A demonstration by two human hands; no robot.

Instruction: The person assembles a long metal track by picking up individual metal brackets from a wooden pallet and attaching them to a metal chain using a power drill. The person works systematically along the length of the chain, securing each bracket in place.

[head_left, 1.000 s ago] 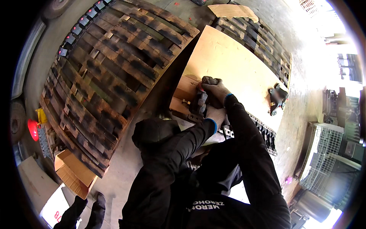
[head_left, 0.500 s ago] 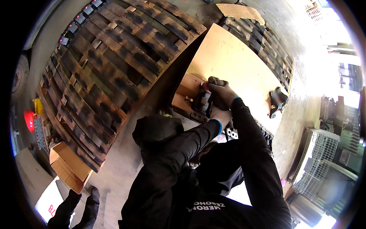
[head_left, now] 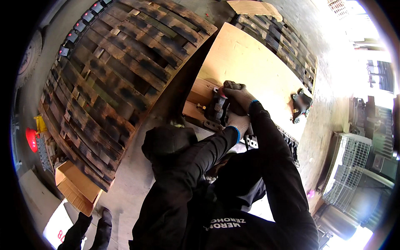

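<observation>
Head view: just right of centre in the frame, both gloved hands meet on a dark metal casting (head_left: 217, 109) that sits on pale wooden blocks (head_left: 199, 99) at the lower left edge of a tilted plywood sheet (head_left: 254, 62). The right hand (head_left: 239, 96) is wrapped over the casting's upper end, fingers curled closed around it. The left hand (head_left: 238, 123) presses against its lower right side; how far those fingers are closed cannot be told, since the casting and the sleeve hide them. Holding it from two ends like this looks meant to steady a heavy, awkward part on the blocks, which keep it raised off the sheet.

The casting's long axis runs from the upper part of the frame down toward the lower left, roughly along the sheet's edge, with a bolt end showing at its upper tip. A flat dark metal bar (head_left: 207, 124) lies just below it.

A second, similar dark casting (head_left: 301, 104) rests well apart at the sheet's right side. Dark, weathered wooden pallets (head_left: 121, 71) fill the upper left, an open cardboard box (head_left: 77, 187) lies at lower left, and a wire mesh cage (head_left: 348, 166) stands at the right.
</observation>
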